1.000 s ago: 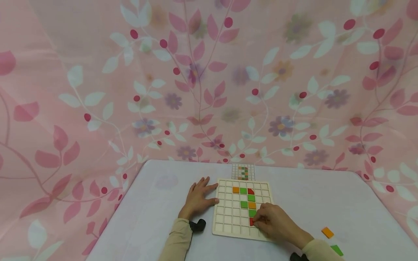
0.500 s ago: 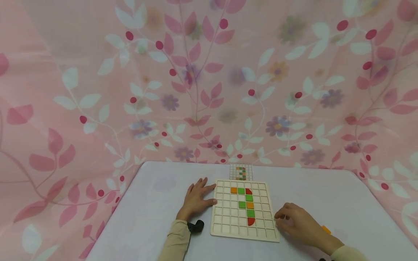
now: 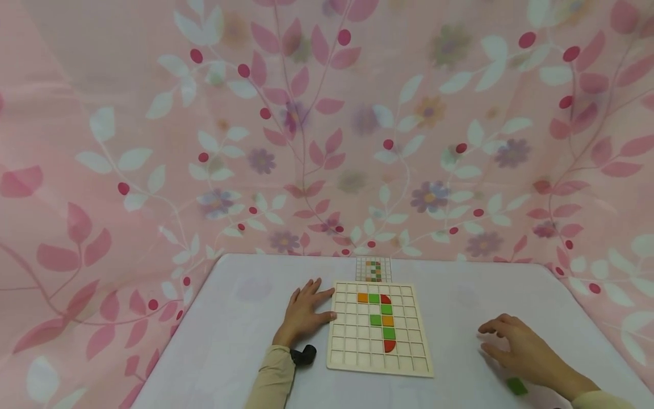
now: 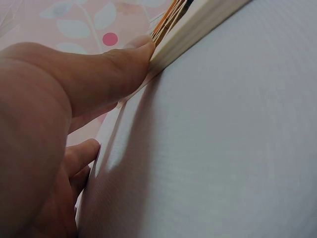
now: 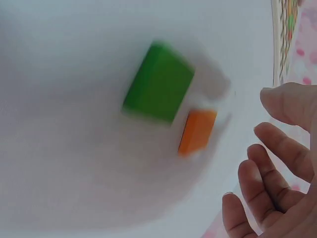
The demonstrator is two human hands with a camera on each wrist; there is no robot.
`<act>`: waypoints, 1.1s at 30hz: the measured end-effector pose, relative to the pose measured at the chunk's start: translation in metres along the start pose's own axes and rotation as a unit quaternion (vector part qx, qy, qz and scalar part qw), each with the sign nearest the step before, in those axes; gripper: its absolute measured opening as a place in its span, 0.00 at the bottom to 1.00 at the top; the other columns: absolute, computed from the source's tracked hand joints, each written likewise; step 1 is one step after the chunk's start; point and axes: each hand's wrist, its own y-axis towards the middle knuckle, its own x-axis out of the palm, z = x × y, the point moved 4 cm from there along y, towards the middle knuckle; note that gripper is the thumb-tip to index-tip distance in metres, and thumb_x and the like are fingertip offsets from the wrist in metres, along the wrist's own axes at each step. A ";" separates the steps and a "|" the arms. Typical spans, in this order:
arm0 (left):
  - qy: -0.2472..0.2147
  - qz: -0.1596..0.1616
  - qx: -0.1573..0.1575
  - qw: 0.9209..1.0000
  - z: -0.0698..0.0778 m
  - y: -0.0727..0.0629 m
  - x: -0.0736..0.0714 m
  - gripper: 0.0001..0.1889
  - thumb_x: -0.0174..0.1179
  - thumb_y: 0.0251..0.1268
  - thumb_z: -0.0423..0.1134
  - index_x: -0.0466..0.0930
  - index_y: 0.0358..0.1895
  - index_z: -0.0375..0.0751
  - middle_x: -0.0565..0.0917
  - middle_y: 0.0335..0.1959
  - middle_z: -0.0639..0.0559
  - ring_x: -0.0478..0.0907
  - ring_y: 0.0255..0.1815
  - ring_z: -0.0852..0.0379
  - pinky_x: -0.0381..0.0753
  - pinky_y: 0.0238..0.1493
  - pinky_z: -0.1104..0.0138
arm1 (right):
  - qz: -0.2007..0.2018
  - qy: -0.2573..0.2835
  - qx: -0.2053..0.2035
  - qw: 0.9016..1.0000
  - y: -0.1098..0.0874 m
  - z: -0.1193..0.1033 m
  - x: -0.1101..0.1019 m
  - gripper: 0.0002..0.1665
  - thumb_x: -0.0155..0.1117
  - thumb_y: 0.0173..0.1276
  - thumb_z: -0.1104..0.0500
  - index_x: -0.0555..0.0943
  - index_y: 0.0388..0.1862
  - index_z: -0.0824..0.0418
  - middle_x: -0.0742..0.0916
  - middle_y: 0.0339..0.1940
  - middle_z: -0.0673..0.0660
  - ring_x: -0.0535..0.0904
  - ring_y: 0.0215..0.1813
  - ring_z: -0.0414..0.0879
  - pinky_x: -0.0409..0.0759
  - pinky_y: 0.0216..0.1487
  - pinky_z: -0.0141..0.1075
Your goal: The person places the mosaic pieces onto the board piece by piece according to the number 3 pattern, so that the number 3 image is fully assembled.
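A pale wooden grid board [image 3: 352, 343] lies on the table, with orange, green and red tiles set in some of its squares. The lowest is a red rounded tile [image 3: 390, 346]. My left hand [image 3: 305, 312] rests at the board's left edge, fingers spread, thumb touching the side [image 4: 163, 57]. Over the table to the right of the board, my right hand [image 3: 521, 346] hangs with loosely bent fingers, holding nothing. Below it lie a green tile [image 5: 159, 84] and an orange tile [image 5: 198, 131]; in the head view the hand hides the orange one.
Behind the board lies a small pattern card [image 3: 373, 270] printed with a grid of coloured squares. A white cloth covers the table [image 3: 245, 318]. A pink floral curtain [image 3: 327, 142] hangs along the back edge.
My right hand has left the red rounded tile on the board and moved right, over the loose tiles. My left hand has stayed at the board's edge. The head view has shifted slightly.
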 end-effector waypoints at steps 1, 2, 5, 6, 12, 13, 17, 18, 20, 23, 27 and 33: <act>0.001 0.000 0.000 1.000 0.000 0.000 0.000 0.34 0.72 0.65 0.54 0.80 0.73 0.48 0.65 0.83 0.36 0.54 0.87 0.34 0.48 0.82 0.33 | 0.006 -0.003 0.000 1.000 -0.002 0.004 -0.003 0.17 0.84 0.59 0.54 0.88 0.46 0.47 0.83 0.40 0.39 0.78 0.42 0.37 0.81 0.37 0.31; 0.001 0.000 -0.001 1.000 0.000 0.000 0.000 0.34 0.72 0.65 0.54 0.80 0.73 0.48 0.64 0.83 0.36 0.54 0.87 0.34 0.48 0.82 0.33 | 0.005 -0.005 0.003 1.000 -0.003 0.008 -0.006 0.17 0.84 0.59 0.53 0.88 0.46 0.48 0.83 0.41 0.39 0.79 0.42 0.38 0.81 0.36 0.31; 0.000 0.000 -0.001 1.000 -0.001 0.000 -0.001 0.34 0.72 0.66 0.54 0.80 0.73 0.47 0.65 0.83 0.35 0.54 0.87 0.34 0.47 0.82 0.33 | -0.014 -0.007 0.020 1.000 -0.008 0.021 -0.011 0.16 0.83 0.61 0.51 0.88 0.47 0.49 0.84 0.43 0.41 0.79 0.42 0.38 0.81 0.37 0.32; 0.002 0.000 -0.001 1.000 -0.001 0.000 -0.001 0.34 0.72 0.66 0.54 0.80 0.73 0.47 0.65 0.83 0.35 0.54 0.87 0.34 0.47 0.82 0.33 | -0.023 -0.005 0.024 0.999 -0.010 0.025 -0.011 0.17 0.82 0.62 0.50 0.88 0.48 0.49 0.85 0.43 0.41 0.79 0.42 0.36 0.81 0.38 0.32; 0.013 0.008 0.005 1.000 -0.001 0.000 -0.004 0.34 0.73 0.64 0.53 0.80 0.72 0.45 0.66 0.82 0.33 0.57 0.85 0.31 0.49 0.81 0.31 | -0.063 0.042 0.023 0.997 -0.023 0.043 -0.014 0.16 0.80 0.64 0.51 0.87 0.48 0.53 0.87 0.43 0.43 0.75 0.40 0.26 0.81 0.38 0.30; 0.012 0.009 0.007 1.000 0.000 0.000 -0.004 0.34 0.73 0.64 0.53 0.80 0.72 0.44 0.66 0.82 0.32 0.57 0.85 0.31 0.49 0.81 0.31 | -0.071 0.051 0.024 0.996 -0.026 0.046 -0.014 0.16 0.80 0.65 0.51 0.87 0.48 0.54 0.88 0.43 0.43 0.74 0.40 0.25 0.81 0.38 0.29; 0.009 0.006 0.005 1.000 0.000 0.000 -0.004 0.34 0.73 0.64 0.53 0.80 0.73 0.44 0.66 0.82 0.32 0.56 0.85 0.31 0.49 0.81 0.32 | -0.096 0.092 0.018 0.991 -0.036 0.054 -0.013 0.14 0.78 0.67 0.55 0.86 0.49 0.57 0.89 0.41 0.42 0.74 0.38 0.25 0.80 0.38 0.27; 0.008 0.005 0.004 1.000 0.000 0.000 -0.003 0.34 0.73 0.64 0.53 0.80 0.73 0.45 0.66 0.82 0.33 0.56 0.85 0.32 0.49 0.81 0.32 | -0.098 0.101 0.015 0.990 -0.040 0.056 -0.012 0.14 0.78 0.68 0.55 0.86 0.48 0.57 0.89 0.41 0.41 0.74 0.38 0.25 0.79 0.37 0.27; 0.005 0.003 0.003 1.000 -0.001 0.000 -0.002 0.34 0.73 0.65 0.53 0.80 0.73 0.45 0.66 0.82 0.33 0.56 0.86 0.32 0.49 0.82 0.32 | -0.108 0.121 0.003 0.987 -0.045 0.057 -0.011 0.13 0.77 0.68 0.57 0.85 0.48 0.58 0.88 0.41 0.39 0.75 0.38 0.26 0.78 0.36 0.27; 0.004 0.001 0.000 1.000 -0.002 0.001 0.000 0.34 0.73 0.65 0.53 0.80 0.73 0.47 0.65 0.83 0.35 0.56 0.86 0.33 0.48 0.82 0.33 | -0.121 0.150 -0.019 0.981 -0.053 0.060 -0.008 0.12 0.76 0.68 0.61 0.84 0.48 0.59 0.87 0.43 0.36 0.75 0.39 0.27 0.76 0.34 0.28; 0.010 0.001 -0.002 1.000 -0.004 0.001 0.002 0.34 0.73 0.65 0.54 0.79 0.74 0.48 0.65 0.83 0.35 0.56 0.86 0.34 0.49 0.82 0.33 | -0.125 0.181 -0.050 0.974 -0.060 0.061 -0.004 0.14 0.75 0.68 0.65 0.83 0.50 0.60 0.87 0.46 0.36 0.77 0.41 0.27 0.76 0.34 0.27; 0.012 0.002 0.001 1.000 -0.002 0.001 0.002 0.35 0.73 0.65 0.54 0.79 0.74 0.47 0.65 0.83 0.36 0.56 0.86 0.34 0.49 0.82 0.33 | -0.126 0.194 -0.037 0.972 -0.065 0.061 -0.001 0.13 0.76 0.67 0.65 0.84 0.48 0.57 0.86 0.45 0.35 0.76 0.42 0.25 0.77 0.36 0.24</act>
